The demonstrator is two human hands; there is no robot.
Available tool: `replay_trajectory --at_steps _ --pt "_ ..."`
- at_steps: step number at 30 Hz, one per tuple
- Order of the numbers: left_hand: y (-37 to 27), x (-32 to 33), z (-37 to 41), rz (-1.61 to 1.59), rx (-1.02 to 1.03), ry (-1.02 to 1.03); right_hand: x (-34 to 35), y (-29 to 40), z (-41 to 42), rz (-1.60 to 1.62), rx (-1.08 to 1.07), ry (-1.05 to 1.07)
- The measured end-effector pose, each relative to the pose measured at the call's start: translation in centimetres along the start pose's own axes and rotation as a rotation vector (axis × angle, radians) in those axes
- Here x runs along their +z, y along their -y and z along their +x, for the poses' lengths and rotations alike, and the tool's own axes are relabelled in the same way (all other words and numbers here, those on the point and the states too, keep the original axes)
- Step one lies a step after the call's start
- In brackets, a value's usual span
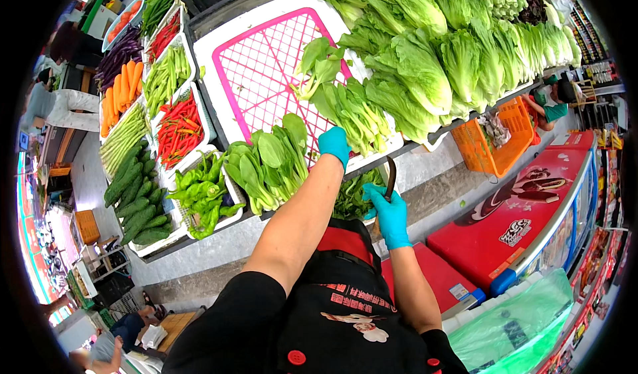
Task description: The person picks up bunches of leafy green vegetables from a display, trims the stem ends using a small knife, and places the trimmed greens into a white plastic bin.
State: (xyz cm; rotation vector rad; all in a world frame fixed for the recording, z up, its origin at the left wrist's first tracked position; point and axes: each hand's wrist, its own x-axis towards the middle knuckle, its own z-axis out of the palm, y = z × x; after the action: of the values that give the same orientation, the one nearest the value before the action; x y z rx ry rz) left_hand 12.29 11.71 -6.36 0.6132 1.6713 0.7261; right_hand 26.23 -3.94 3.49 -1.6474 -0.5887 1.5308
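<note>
In a teal glove, my left hand reaches to the near edge of the display, between two bunches of leafy greens. Its fingers are bent and mostly hidden, so what it touches cannot be made out. My right hand, gloved alike, is lower and to the right, holding a dark curved knife with the blade pointing up. Broad-leaved greens lie left of my left hand. Slimmer leafy greens lie just above and right of it, with a small loose bunch beyond on a pink plastic grid tray.
Lettuce heads are piled at right. Baskets of green peppers, red chilies and cucumbers stand left. Dark greens sit below the display edge. An orange crate and red freezers are at right. Other people are farther off.
</note>
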Motion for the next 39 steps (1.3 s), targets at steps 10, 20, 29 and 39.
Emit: replay_trajectory --at_steps 10,20,29,39 --pt "-3.3 -1.2 -4.8 -0.294 0.118 0.156 -1.1 1.5 -1.0 -0.023 -0.025 -0.004" --pt "-1.3 -5.6 -13.5 -0.59 -0.045 0.534 2.1 3.2 -1.1 -0.192 -0.217 0.07" --pt "-3.0 -6.8 -16.6 0.264 0.746 0.013 -1.1 5.1 -0.8 0.157 -0.105 0.113" --pt "-8.7 -2.9 -21.0 0.572 0.409 0.679 -7.2 8.5 -5.2 -0.04 -0.267 -0.019"
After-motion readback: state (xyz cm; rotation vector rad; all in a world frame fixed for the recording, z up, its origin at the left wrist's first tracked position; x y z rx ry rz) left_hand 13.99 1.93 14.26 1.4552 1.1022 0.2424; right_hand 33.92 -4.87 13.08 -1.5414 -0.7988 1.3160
